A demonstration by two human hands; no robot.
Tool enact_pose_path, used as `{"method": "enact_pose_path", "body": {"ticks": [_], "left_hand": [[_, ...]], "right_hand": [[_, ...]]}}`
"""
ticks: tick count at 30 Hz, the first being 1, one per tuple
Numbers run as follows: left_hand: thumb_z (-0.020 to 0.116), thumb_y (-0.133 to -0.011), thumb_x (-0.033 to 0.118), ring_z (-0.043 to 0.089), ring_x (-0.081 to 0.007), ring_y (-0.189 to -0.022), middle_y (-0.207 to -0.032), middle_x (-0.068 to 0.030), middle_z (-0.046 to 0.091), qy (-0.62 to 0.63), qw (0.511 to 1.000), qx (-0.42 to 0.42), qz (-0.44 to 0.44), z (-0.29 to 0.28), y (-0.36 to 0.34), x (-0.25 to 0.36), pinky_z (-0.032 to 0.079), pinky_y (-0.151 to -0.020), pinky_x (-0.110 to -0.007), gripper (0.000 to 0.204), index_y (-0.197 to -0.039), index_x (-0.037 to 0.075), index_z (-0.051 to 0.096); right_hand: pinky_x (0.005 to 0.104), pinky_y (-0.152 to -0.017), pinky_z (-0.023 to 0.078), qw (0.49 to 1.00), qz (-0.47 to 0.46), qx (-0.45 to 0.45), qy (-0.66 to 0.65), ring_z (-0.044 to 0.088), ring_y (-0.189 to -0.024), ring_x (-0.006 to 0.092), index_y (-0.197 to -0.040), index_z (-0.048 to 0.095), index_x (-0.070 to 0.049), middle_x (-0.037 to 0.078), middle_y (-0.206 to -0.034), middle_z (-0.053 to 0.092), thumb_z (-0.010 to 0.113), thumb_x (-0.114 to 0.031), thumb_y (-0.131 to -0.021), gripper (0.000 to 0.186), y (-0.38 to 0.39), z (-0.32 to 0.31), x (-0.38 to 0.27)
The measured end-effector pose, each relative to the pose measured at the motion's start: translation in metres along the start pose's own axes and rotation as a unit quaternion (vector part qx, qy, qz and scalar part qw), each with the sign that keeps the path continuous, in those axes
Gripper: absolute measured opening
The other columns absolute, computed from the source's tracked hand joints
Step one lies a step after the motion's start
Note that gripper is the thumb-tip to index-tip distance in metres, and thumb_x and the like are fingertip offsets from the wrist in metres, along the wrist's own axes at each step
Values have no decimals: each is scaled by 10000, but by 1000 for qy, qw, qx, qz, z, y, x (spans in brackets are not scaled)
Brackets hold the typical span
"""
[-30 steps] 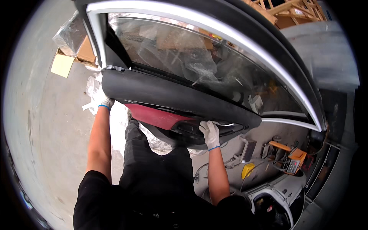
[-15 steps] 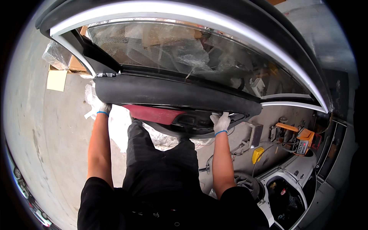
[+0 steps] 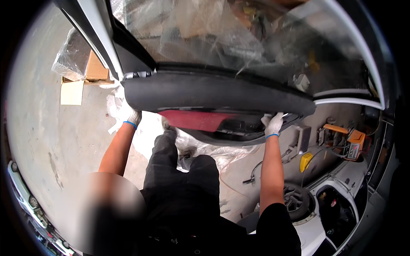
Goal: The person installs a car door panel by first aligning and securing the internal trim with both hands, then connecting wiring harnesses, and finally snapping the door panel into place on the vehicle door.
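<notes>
In front of me stands a car door [image 3: 218, 91] with a black upper trim, a red insert [image 3: 196, 120] and a large window pane [image 3: 200, 40] in a white frame. My left hand [image 3: 130, 114], in a white knit glove with a blue cuff, is closed around the panel's left end. Its fingertips are partly hidden by the trim. Toward the panel's right end, my right hand [image 3: 273, 124], gloved alike, grips the door beside the inner handle area. Its thumb shows on top, while the other fingers are partly tucked out of sight.
Clear plastic sheeting [image 3: 205, 152] lies on the floor under the door. Cardboard boxes [image 3: 97, 66] stand at left. At right are an orange machine [image 3: 355, 138], a yellow object [image 3: 305, 161], cables, a wheel [image 3: 295, 201] and a white car body part [image 3: 341, 183].
The door appears larger and further right in view, its window top now out of frame. My legs look more bent. Both hands stay on the door.
</notes>
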State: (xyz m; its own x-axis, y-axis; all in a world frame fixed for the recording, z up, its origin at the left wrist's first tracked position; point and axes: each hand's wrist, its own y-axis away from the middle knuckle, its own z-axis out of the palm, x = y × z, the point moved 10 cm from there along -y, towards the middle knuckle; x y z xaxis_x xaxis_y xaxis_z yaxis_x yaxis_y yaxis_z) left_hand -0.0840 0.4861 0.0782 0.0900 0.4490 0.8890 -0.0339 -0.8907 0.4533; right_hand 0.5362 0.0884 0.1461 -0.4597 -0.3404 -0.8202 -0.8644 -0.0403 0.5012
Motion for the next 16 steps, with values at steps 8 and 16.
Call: {"method": "enact_pose_path", "body": {"ticks": [8, 16], "left_hand": [[424, -1100, 343, 594, -232, -1230, -1404, -86, 581, -23, 1000, -6, 16, -38, -14, -1, 519, -1002, -372, 439, -1461, 98, 475], [465, -1064, 427, 652, -315, -1154, -1329, -160, 624, 97, 984, -79, 127, 0, -19, 63, 601, -873, -461, 529, -1405, 25, 505]], "right_hand": [[347, -613, 589, 968, -223, -112, -28, 648, -633, 188, -1115, 588, -6, 116, -867, 685, 487, -501, -1061, 508, -5, -4, 2], [325, -503, 556, 932, -352, -42, -76, 551, -506, 135, -920, 610, -20, 49, -703, 572, 539, -535, -1034, 533, -1, -4, -32]]}}
